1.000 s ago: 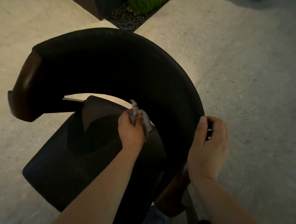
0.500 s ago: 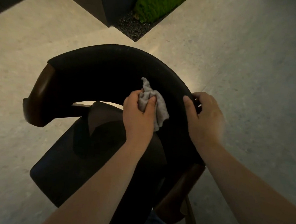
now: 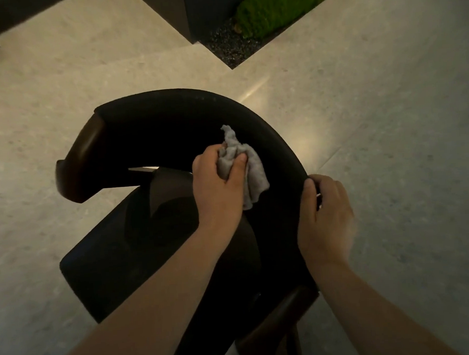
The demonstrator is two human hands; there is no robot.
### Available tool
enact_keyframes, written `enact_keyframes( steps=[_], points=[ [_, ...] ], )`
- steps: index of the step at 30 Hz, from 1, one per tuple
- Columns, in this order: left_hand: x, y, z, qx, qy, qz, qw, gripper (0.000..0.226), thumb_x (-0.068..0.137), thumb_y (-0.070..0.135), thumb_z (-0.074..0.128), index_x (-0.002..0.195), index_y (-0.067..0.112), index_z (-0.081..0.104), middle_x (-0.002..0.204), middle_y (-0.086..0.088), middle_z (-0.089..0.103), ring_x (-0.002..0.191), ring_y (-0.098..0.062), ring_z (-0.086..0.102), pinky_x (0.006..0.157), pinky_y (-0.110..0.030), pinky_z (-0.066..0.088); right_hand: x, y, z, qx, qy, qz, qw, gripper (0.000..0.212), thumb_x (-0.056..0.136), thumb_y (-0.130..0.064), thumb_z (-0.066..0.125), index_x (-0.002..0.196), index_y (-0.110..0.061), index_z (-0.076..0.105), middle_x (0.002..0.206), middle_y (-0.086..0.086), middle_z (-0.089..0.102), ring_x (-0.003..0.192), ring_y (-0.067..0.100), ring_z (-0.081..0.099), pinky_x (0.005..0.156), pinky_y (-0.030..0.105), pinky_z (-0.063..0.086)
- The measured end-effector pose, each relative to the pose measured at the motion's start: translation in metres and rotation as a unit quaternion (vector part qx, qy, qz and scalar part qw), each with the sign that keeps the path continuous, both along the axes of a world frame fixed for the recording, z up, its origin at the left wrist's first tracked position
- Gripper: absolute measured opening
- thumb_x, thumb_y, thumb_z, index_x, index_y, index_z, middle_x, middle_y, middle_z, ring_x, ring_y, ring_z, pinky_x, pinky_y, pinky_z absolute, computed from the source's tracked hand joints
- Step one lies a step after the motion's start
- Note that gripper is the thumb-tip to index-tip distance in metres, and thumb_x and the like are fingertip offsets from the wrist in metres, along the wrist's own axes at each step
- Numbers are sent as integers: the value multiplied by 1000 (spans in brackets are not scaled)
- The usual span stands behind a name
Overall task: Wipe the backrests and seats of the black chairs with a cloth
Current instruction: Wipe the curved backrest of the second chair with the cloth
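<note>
L hand point(image 3: 217, 184) grip bunched round grey cloth point(image 3: 251, 173), pressing it on inner face of curved black backrest point(image 3: 169, 118), right part, above seat point(image 3: 149, 237). R hand point(image 3: 326, 210) grip curled over backrest's outer rim. Chair point(image 3: 102, 281) stands mid-floor point(image 3: 388, 113); moss bed point(image 3: 278, 7) at far edge.

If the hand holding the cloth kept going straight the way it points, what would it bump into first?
Probably the black chair's curved backrest. The left hand points up and away at it, with the grey cloth bunched in between, seemingly touching it, though depth is hard to judge.
</note>
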State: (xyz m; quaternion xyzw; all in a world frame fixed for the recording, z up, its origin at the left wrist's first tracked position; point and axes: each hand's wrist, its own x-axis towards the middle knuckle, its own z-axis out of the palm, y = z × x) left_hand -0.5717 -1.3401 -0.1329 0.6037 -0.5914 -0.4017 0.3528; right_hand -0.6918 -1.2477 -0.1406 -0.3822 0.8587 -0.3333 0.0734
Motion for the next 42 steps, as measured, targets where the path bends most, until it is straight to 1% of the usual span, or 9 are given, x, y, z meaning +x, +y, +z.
enact_keyframes(
  steps=[4,7,13,17,21,25,35,38,42],
  points=[
    [-21,-2,11,-8,22,31,999,24,92,32,63,111,18,58,111,0,52,90,6,53,76,0,39,0,0,-1,-19,-19,5,1000,36,98,-36,35,103,-14,63,90,-11,47,73,1,39,61,7,30],
    [-38,-3,16,-17,25,29,999,27,91,33,65,113,19,58,113,3,46,93,1,53,79,-1,40,-2,-1,-2,-21,-31,4,999,40,96,-40,31,103,-16,63,90,-7,53,74,5,43,59,16,26],
    [-55,-5,5,-88,-44,-10,995,33,86,37,70,110,18,58,109,7,39,100,-10,47,87,-16,41,-1,-1,-3,-18,-30,6,999,43,95,-42,30,105,-16,63,93,-5,57,75,9,49,60,20,29],
    [-56,-3,-1,-75,-17,21,997,27,90,40,65,103,19,54,106,7,41,92,-7,51,80,-16,45,-1,-1,-2,-26,-25,6,999,42,95,-42,32,104,-16,63,91,-12,49,74,4,45,59,8,26],
    [-51,2,-6,-13,25,72,997,21,94,37,60,98,19,51,105,4,44,81,0,51,71,-1,40,0,-1,-2,-31,-19,5,999,38,96,-40,35,103,-15,63,89,-12,49,71,4,44,57,7,26],
    [-39,2,-9,-3,25,109,994,20,94,34,60,99,18,49,109,-2,45,81,0,50,71,3,37,1,-2,0,-23,-13,-1,1000,32,96,-35,40,103,-15,64,88,-12,48,70,5,46,58,7,25],
    [-56,-4,-23,-62,41,97,992,21,96,39,56,100,21,47,109,4,40,90,-9,54,77,-15,45,1,-2,-1,-15,-4,-7,1000,37,95,-41,35,102,-17,63,90,-10,53,71,3,44,57,7,25],
    [-49,0,-41,-48,40,111,992,17,98,37,50,99,21,45,109,4,39,87,-8,53,74,-11,41,1,-1,-2,-15,3,-6,1000,40,96,-42,33,100,-17,64,90,-6,59,70,5,47,57,8,27],
    [-38,4,-62,-6,15,125,992,22,100,41,44,103,19,47,108,5,39,88,-10,54,76,-19,45,2,-1,-2,-8,4,-7,1000,36,97,-39,36,101,-16,64,89,-6,58,71,6,49,57,11,29]
  ],
)
